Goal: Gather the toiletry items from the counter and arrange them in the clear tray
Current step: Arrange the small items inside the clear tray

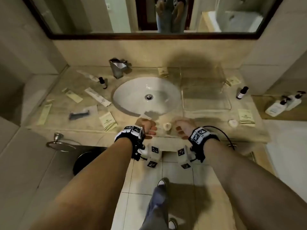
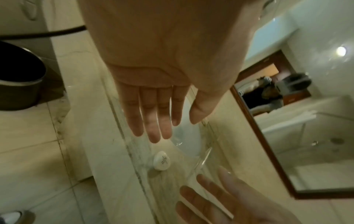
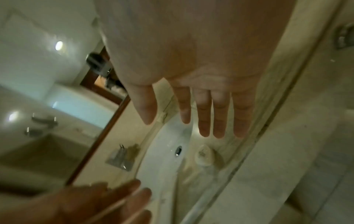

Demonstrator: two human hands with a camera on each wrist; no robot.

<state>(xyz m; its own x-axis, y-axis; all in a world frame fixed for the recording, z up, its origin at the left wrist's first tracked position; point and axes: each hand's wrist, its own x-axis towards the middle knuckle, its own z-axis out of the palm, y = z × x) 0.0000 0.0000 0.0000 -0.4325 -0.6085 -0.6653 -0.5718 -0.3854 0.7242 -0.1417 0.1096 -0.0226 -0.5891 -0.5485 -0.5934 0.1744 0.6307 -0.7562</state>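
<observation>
The clear tray [image 1: 206,97] sits on the counter to the right of the sink and looks empty. My left hand [image 1: 147,128] [image 2: 159,121] and right hand [image 1: 182,128] [image 3: 201,121] hover at the counter's front edge, palms facing each other, fingers straight. Between them lies a small white round soap [image 1: 167,126] [image 2: 161,160] [image 3: 204,156], which neither hand touches. Faint clear edges cross near both hands; I cannot tell what they belong to. Small dark bottles [image 1: 103,83] [image 1: 242,92], a razor [image 1: 79,114], long packets [image 1: 98,97] and cream boxes [image 1: 108,121] [image 1: 246,117] lie scattered.
The white sink [image 1: 146,97] fills the counter's middle, with the tap [image 1: 118,67] behind it. Two white pump bottles [image 1: 282,103] stand on a ledge at the far right. A round white item [image 1: 232,123] lies near the right front. A bin [image 1: 86,161] stands below left.
</observation>
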